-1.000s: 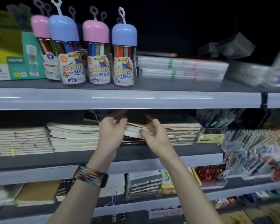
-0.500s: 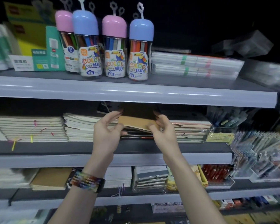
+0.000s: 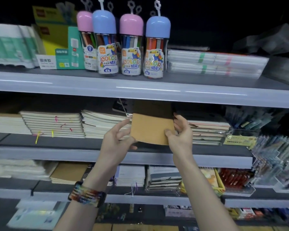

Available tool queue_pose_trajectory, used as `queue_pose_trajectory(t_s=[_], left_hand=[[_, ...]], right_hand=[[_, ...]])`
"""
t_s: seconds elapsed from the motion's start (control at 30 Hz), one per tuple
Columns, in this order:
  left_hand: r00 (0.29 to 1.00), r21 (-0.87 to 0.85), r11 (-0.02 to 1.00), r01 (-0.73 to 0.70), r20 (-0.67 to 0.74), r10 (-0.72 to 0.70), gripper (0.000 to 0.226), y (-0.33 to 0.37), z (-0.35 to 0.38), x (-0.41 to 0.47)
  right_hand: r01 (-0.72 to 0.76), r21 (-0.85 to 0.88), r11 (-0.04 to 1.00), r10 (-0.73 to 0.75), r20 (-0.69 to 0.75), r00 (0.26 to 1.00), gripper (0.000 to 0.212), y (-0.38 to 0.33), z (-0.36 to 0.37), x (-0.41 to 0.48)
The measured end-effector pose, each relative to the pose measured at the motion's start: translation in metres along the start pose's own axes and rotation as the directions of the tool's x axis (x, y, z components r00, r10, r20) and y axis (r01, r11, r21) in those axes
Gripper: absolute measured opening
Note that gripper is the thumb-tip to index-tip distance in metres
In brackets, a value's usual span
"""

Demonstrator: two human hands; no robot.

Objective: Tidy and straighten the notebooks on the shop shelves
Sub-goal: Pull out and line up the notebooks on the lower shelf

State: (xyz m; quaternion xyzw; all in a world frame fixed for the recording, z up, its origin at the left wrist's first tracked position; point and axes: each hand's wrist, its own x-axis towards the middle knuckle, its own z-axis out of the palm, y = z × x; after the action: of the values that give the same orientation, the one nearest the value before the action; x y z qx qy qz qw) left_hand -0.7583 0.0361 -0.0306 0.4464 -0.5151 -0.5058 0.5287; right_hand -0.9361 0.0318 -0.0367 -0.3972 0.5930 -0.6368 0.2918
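A small brown kraft notebook (image 3: 151,128) is tilted up in front of the middle shelf (image 3: 60,153), its upper part in the shelf's shadow. My left hand (image 3: 114,142) holds its lower left corner, thumb underneath. My right hand (image 3: 180,135) pinches its right edge, thumb on the cover. Behind it lie stacks of notebooks: a cream stack (image 3: 100,124) just left, a stack with coloured ribbon markers (image 3: 53,125) further left, and a pinkish stack (image 3: 208,133) to the right.
The top shelf carries crayon tubes (image 3: 132,47) with pink and blue caps, a green and yellow box (image 3: 60,42) and flat white packs (image 3: 213,63). Pens in clear trays (image 3: 277,152) fill the right. The lower shelf holds more notebooks (image 3: 68,173) and a yellow book (image 3: 210,178).
Both hands have drawn the brown notebook out from the middle stack and tilted its cover towards me. The view has shifted, showing more of the shelves' left side.
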Motion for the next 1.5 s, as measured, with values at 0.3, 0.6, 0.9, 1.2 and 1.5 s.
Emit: queue_pose_trajectory(t_s=[0.3, 0.6, 0.9, 1.2, 1.5], left_hand=[[0.992, 0.128, 0.986, 0.105, 0.061, -0.113, 0.041, -0.018, 0.006, -0.014], [0.994, 0.101, 0.990, 0.097, 0.041, -0.102, 0.018, -0.024, 0.014, -0.015], [0.995, 0.129, 0.991, 0.044, -0.098, -0.032, 0.023, -0.026, 0.012, -0.011], [0.987, 0.072, 0.997, 0.026, -0.162, -0.014, 0.013, -0.024, -0.001, -0.011], [0.980, 0.199, 0.980, 0.000, -0.193, 0.039, 0.020, -0.032, -0.020, -0.015]], right_hand=[[-0.041, 0.069, 0.997, 0.040, 0.023, 0.999, 0.065, 0.009, -0.010, -0.008], [-0.070, 0.082, 0.994, 0.065, 0.054, 0.996, 0.065, 0.015, -0.014, -0.014], [-0.056, 0.126, 0.990, 0.024, 0.241, 0.970, 0.035, 0.013, -0.005, -0.016], [-0.015, 0.104, 0.994, -0.021, 0.335, 0.942, 0.032, 0.015, 0.009, -0.015], [-0.016, 0.078, 0.997, -0.018, 0.413, 0.911, 0.043, 0.025, 0.029, -0.024]])
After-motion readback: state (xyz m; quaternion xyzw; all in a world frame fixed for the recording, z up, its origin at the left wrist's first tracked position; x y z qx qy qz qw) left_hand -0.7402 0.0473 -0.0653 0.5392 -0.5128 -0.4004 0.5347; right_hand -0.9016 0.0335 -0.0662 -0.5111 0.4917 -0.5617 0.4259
